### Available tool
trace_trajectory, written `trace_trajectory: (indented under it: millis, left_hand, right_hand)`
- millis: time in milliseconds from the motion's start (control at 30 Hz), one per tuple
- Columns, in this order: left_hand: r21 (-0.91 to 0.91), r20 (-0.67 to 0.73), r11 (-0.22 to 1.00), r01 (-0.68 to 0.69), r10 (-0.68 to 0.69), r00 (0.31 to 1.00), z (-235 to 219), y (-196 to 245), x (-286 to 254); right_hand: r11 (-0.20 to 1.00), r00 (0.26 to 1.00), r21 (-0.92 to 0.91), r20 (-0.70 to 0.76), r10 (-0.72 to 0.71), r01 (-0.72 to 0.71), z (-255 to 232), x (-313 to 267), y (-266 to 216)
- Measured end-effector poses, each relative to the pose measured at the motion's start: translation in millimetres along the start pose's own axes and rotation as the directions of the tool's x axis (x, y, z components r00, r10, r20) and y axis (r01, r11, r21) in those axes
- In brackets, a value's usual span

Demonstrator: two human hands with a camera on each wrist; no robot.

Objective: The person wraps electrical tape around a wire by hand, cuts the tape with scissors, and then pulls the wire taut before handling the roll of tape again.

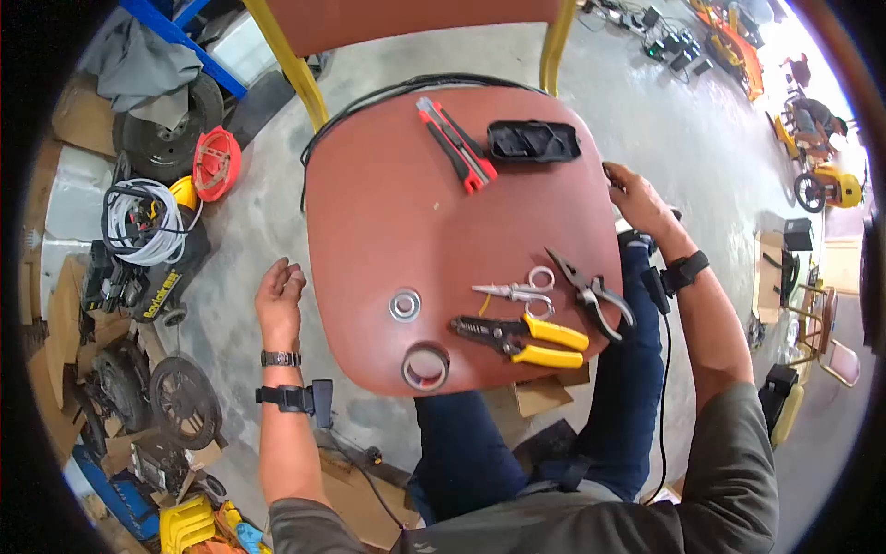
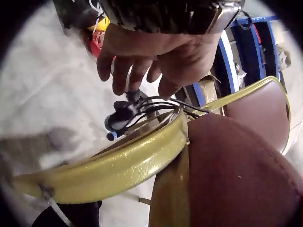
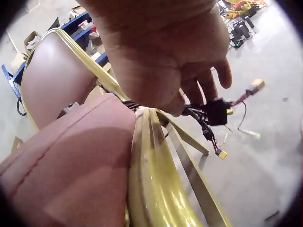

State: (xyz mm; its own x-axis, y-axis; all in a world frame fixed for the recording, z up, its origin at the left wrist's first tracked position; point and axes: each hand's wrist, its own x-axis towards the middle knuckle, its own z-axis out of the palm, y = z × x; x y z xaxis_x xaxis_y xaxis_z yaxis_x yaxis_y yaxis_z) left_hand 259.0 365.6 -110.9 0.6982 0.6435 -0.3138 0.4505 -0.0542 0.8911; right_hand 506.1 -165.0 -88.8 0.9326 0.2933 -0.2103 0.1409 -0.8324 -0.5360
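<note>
On the far right edge of the chair seat (image 1: 461, 240), my right hand (image 1: 640, 198) holds a black wiring harness (image 3: 218, 112) between thumb and fingers; yellow-ended connectors dangle from it. My left hand (image 1: 280, 295) hangs off the seat's left side, fingers loosely bent around nothing. Below it in the left wrist view are black cables with a dark plug (image 2: 123, 116). The black cable (image 1: 397, 90) curves around the back of the seat. Lying on the seat are a red-and-black utility knife (image 1: 452, 148), scissors (image 1: 512, 293), needle-nose pliers (image 1: 586, 294) and yellow-handled wire strippers (image 1: 554, 332).
A black open case (image 1: 533, 155) sits at the seat's back right. Toward the front left lie a tape roll (image 1: 407, 367) and a small silver ring (image 1: 394, 305). Left on the floor are a red helmet (image 1: 217, 164), coiled white cable (image 1: 115, 226) and wheels (image 1: 185, 402).
</note>
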Motion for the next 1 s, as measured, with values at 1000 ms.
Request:
trace_trajectory:
  millis: [1000]
  left_hand:
    - [0.449,0.154,0.544,-0.709,0.735,0.660,68.6,33.8,-211.5]
  right_hand:
    - [0.918,0.926,0.388,0.371,-0.075,-0.081,60.6,-444.1,11.7]
